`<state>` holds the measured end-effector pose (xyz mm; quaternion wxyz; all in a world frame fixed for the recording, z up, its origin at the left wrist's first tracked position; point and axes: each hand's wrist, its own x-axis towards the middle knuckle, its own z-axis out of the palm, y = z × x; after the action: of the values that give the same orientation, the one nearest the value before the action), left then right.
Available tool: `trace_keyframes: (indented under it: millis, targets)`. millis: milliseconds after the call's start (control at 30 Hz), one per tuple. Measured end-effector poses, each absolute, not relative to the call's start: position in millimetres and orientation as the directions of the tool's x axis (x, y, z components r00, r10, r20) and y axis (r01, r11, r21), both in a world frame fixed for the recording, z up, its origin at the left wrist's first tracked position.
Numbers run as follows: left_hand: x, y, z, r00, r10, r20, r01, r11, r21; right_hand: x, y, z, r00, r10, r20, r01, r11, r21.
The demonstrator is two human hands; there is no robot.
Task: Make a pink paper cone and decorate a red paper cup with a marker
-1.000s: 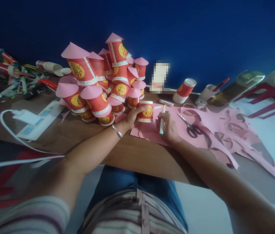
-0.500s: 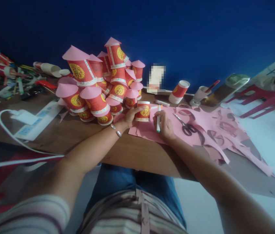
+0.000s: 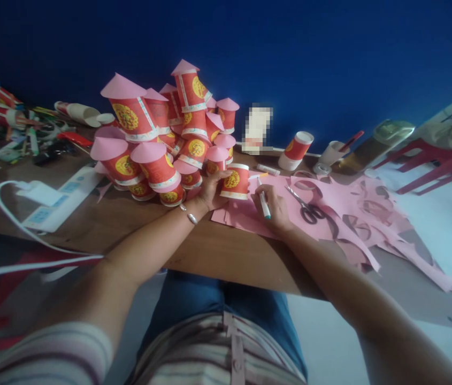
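Head view: one upturned red paper cup with a gold medallion is gripped by the left hand on one pink paper sheet. One white marker pen is pinched by the right hand. One pair of black-handled scissors is seen just beside it.

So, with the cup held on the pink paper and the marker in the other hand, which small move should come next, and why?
Probably bring the marker tip to the rim of the red cup and trace around it. The left hand holds the cup upside down on the pink paper, the right hand grips the marker just beside it, and the paper farther right already has round cut-outs near the scissors.
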<state>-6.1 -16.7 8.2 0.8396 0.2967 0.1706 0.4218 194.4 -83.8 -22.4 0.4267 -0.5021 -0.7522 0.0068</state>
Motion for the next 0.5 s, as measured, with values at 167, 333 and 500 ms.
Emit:
trace_keyframes:
  millis: [167,333,500]
  targets:
    - [-5.8,-18.1,9.2,0.596,0.802,-0.036,-0.589,0.467,0.66,194.3,-82.9,-18.2,-0.181,0.694,0.697,0.741,0.562,-0.367]
    - [-5.3,-18.6,9.6,0.558,0.829,-0.047,-0.578,0.428,0.694,195.1,-84.7,-13.8,-0.218,0.681,0.699,0.733,0.587,-0.343]
    - [-3.6,-18.4,8.4,0.536,0.844,-0.032,-0.584,0.398,0.708,198.3,-83.3,-6.1,-0.201,0.621,0.758,0.685,0.642,-0.344]
